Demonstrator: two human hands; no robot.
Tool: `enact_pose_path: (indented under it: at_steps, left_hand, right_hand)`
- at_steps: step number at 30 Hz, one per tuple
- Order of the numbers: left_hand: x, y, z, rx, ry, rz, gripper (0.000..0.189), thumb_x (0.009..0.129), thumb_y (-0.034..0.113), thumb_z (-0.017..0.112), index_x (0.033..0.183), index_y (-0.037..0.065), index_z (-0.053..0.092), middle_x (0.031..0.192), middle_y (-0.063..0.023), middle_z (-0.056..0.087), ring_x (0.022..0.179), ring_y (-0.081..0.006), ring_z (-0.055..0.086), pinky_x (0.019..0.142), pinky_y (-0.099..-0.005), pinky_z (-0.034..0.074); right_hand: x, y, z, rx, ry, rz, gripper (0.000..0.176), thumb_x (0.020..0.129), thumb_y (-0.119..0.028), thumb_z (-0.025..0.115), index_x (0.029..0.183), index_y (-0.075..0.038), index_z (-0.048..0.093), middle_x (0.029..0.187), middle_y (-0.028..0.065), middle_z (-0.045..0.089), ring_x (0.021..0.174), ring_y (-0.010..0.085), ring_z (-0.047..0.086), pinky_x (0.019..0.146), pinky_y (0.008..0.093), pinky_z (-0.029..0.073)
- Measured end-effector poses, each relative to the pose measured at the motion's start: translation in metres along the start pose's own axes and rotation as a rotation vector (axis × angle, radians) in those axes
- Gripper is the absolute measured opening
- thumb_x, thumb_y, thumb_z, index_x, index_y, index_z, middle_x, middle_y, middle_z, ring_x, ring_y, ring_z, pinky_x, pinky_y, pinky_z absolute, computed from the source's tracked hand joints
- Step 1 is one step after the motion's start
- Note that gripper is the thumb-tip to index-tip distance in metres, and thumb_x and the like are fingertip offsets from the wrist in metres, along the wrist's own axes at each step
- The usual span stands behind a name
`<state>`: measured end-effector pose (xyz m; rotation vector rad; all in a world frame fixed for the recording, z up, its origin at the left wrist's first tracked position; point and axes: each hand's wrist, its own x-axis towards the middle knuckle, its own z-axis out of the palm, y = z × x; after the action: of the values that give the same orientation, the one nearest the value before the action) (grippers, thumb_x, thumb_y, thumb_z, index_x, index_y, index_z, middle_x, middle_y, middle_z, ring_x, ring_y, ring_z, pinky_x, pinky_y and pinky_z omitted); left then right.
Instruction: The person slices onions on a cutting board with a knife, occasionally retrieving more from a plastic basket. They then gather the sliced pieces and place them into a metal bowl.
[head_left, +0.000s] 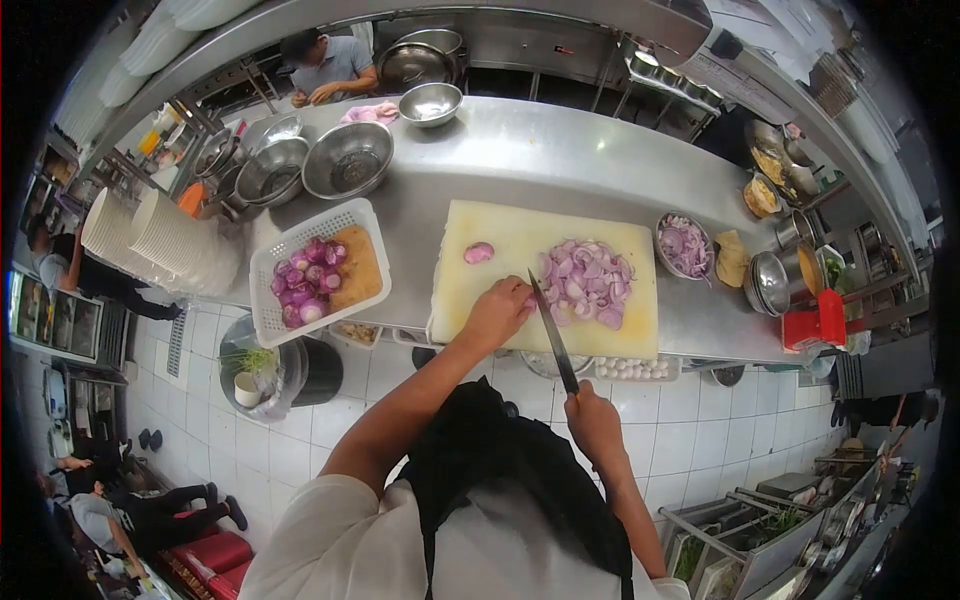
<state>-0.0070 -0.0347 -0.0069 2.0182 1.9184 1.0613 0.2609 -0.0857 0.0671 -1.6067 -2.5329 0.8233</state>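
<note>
On the pale yellow cutting board point(480, 222) lies a spread of sliced red onion point(585, 280). My right hand point(593, 420) is closed round the handle of a kitchen knife point(553, 335), whose blade points away from me over the board. My left hand point(500, 312) rests at the left edge of the slices, fingers bent down onto a piece of red onion beside the blade; most of that piece is hidden. A separate piece of onion point(479, 253) sits farther up the board. To the left, a white basket point(262, 265) holds whole peeled red onions point(305, 275).
Right of the board stands a metal bowl of sliced onion point(684, 247). Several steel bowls point(348, 160) and stacked white containers point(165, 230) occupy the counter's left. A tray of eggs point(635, 368) is below the board's front edge. Another person point(335, 68) works across the counter.
</note>
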Motion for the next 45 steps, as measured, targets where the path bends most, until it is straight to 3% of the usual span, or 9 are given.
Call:
enact_pose_path:
  at_steps: [9, 17, 21, 23, 26, 32, 35, 38, 45]
  left_hand:
    - [0.000, 0.003, -0.004, -0.011, 0.004, -0.001, 0.025, 0.086, 0.013, 0.075, 0.108, 0.004, 0.067, 0.108, -0.0119, 0.064, 0.101, -0.0342, 0.067, 0.085, -0.0438, 0.057]
    - [0.001, 0.003, -0.006, 0.005, -0.023, 0.005, 0.033, 0.084, 0.013, 0.078, 0.115, 0.007, 0.066, 0.109, -0.0121, 0.063, 0.102, -0.0352, 0.066, 0.084, -0.0449, 0.057]
    - [0.009, 0.003, -0.015, 0.048, -0.066, 0.093, 0.034, 0.084, 0.014, 0.079, 0.114, 0.007, 0.065, 0.108, -0.0121, 0.062, 0.101, -0.0346, 0.067, 0.083, -0.0450, 0.057]
    - [0.012, -0.003, -0.017, 0.066, -0.037, 0.148, 0.035, 0.084, 0.016, 0.079, 0.115, 0.006, 0.065, 0.102, -0.0129, 0.062, 0.099, -0.0344, 0.067, 0.082, -0.0456, 0.057]
    - [0.017, -0.010, -0.003, 0.188, -0.065, -0.097, 0.038, 0.084, 0.019, 0.080, 0.117, 0.004, 0.065, 0.092, -0.0143, 0.065, 0.091, -0.0349, 0.068, 0.079, -0.0455, 0.057]
    - [0.010, 0.009, -0.003, -0.366, -0.066, -0.536, 0.039, 0.088, 0.019, 0.078, 0.117, -0.003, 0.066, 0.090, -0.0172, 0.069, 0.093, -0.0393, 0.069, 0.081, -0.0468, 0.056]
    - [0.003, 0.003, 0.001, -0.274, -0.088, -0.422, 0.036, 0.089, 0.018, 0.077, 0.118, -0.001, 0.068, 0.096, -0.0159, 0.069, 0.095, -0.0393, 0.069, 0.082, -0.0472, 0.056]
    - [0.000, 0.010, -0.009, -0.135, 0.050, -0.168, 0.028, 0.089, 0.015, 0.076, 0.113, 0.003, 0.071, 0.104, -0.0151, 0.067, 0.095, -0.0379, 0.069, 0.083, -0.0465, 0.056]
    - [0.011, 0.001, -0.020, -0.089, -0.089, -0.047, 0.028, 0.086, 0.014, 0.078, 0.111, 0.005, 0.072, 0.111, -0.0134, 0.065, 0.098, -0.0354, 0.068, 0.084, -0.0450, 0.056]
  right_hand:
    - [-0.001, -0.002, -0.001, -0.002, -0.024, -0.025, 0.023, 0.101, -0.021, 0.057, 0.104, 0.001, 0.054, 0.077, 0.0288, 0.069, 0.074, 0.0501, 0.069, 0.068, 0.0608, 0.055]
    - [0.050, 0.013, 0.040, 0.069, -0.021, -0.063, 0.028, 0.101, -0.024, 0.055, 0.106, 0.004, 0.056, 0.083, 0.0307, 0.070, 0.081, 0.0510, 0.069, 0.074, 0.0618, 0.053]
    - [0.056, 0.030, 0.027, 0.239, -0.079, -0.039, 0.029, 0.101, -0.025, 0.057, 0.107, 0.004, 0.058, 0.085, 0.0306, 0.070, 0.082, 0.0502, 0.069, 0.075, 0.0612, 0.052]
    - [0.058, 0.038, 0.020, 0.169, -0.037, -0.080, 0.029, 0.101, -0.025, 0.057, 0.108, 0.003, 0.058, 0.086, 0.0303, 0.070, 0.082, 0.0498, 0.069, 0.075, 0.0605, 0.052]
    - [0.061, 0.042, 0.015, 0.044, 0.052, -0.084, 0.026, 0.102, -0.024, 0.057, 0.105, 0.001, 0.056, 0.081, 0.0289, 0.070, 0.079, 0.0496, 0.069, 0.072, 0.0607, 0.052]
    - [0.047, 0.022, 0.015, 0.037, 0.141, -0.043, 0.027, 0.103, -0.028, 0.057, 0.102, -0.001, 0.054, 0.074, 0.0272, 0.068, 0.072, 0.0491, 0.068, 0.066, 0.0615, 0.052]
    - [0.035, 0.012, 0.027, 0.068, 0.139, -0.056, 0.027, 0.104, -0.028, 0.057, 0.102, -0.001, 0.055, 0.071, 0.0270, 0.067, 0.069, 0.0485, 0.068, 0.064, 0.0603, 0.053]
    - [0.026, 0.005, 0.032, 0.055, 0.131, -0.067, 0.027, 0.104, -0.028, 0.058, 0.102, -0.001, 0.055, 0.071, 0.0269, 0.067, 0.068, 0.0479, 0.068, 0.064, 0.0594, 0.053]
    - [0.003, 0.005, 0.009, -0.047, 0.080, -0.071, 0.025, 0.104, -0.026, 0.058, 0.103, -0.001, 0.054, 0.070, 0.0248, 0.068, 0.067, 0.0456, 0.070, 0.061, 0.0569, 0.055]
